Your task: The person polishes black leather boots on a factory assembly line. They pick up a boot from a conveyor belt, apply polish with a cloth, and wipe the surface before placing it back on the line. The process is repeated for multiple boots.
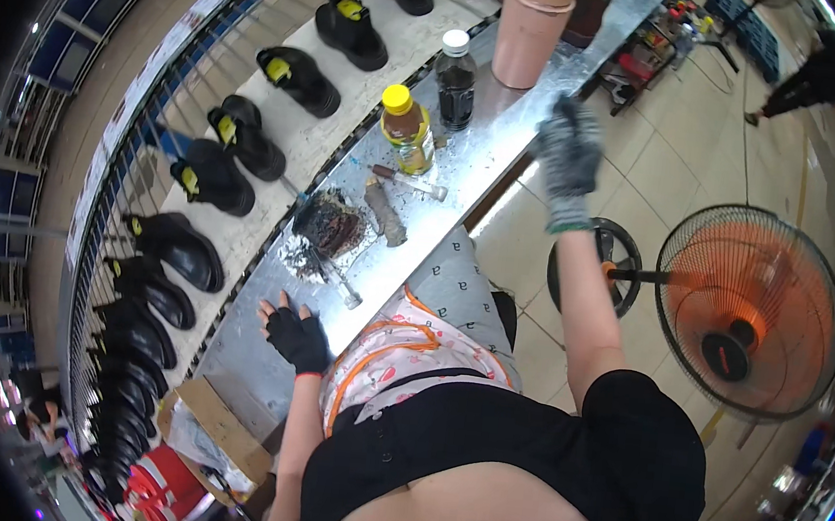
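My left hand, in a black fingerless glove, lies on the metal bench with its fingers spread and nothing in them. Beside the bench edge, near a pink tumbler, my right hand is raised in a grey knit glove; motion blur hides its fingers. On the bench stand a dark bottle with a white cap and a yellow-capped drink bottle. Closer to me lie a syringe-like tube, a grey wrapped stick, a dark crusted clump, crumpled foil and a second clear tube.
Black shoes with yellow inside run in a row along the pale conveyor beyond the bench. At the right stands an orange caged fan. An open cardboard box sits at lower left. A person is on the floor area far right.
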A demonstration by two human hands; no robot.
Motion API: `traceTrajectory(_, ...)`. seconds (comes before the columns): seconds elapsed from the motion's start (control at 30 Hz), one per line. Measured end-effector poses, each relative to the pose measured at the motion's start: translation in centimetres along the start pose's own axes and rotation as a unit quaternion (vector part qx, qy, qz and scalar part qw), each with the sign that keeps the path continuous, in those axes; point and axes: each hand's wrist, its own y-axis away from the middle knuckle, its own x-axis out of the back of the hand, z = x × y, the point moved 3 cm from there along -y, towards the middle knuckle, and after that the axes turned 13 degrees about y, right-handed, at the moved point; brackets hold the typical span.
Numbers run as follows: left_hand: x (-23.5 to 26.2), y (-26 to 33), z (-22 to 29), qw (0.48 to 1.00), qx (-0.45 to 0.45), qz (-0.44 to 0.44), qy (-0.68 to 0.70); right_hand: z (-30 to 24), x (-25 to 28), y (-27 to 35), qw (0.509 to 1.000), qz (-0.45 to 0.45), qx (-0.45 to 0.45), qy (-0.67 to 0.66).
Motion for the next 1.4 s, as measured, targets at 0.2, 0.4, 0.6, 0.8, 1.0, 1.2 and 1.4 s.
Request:
traceTrajectory(0.2,-0.3,-0.3,-0.2,1.0,-0.025,0.003,0.001,-1.0,3.8,-2.8,0.958,0.189,-0.033,0.213)
traceTrajectory(0.4,0.0,-0.7,0.6,1.0,-0.012,-0.008,-0.01,4.8,8.3,-10.9,0.959,0.132,-0.043,0.246)
traceTrajectory(0.6,-0.6,-0.1,-0.7,0.999,-0.018,0.023,-0.035,3.1,6.8,-13.7,0.932,0.176,0.11,0.298)
traceTrajectory(0.8,0.5,-0.8,0.9,0.999,0.013,0.0,-0.046,11.9,5.5,-3.6,0.982,0.094,-0.102,0.131)
traceTrajectory(1.0,0.4,0.0,0.3,0.999,0.025,0.013,-0.039,7.9,-4.1,13.8,0.963,0.046,-0.192,0.182)
traceTrajectory(1.2,0.6,-0.2,0.0,1.0,0.021,0.019,0.001,1.8,-14.9,19.4,0.838,-0.407,0.153,0.33)
traceTrajectory(1.4,0.5,-0.4,-0.7,0.994,0.024,0.034,0.099,1.7,-23.2,20.6,0.563,-0.639,0.123,0.509)
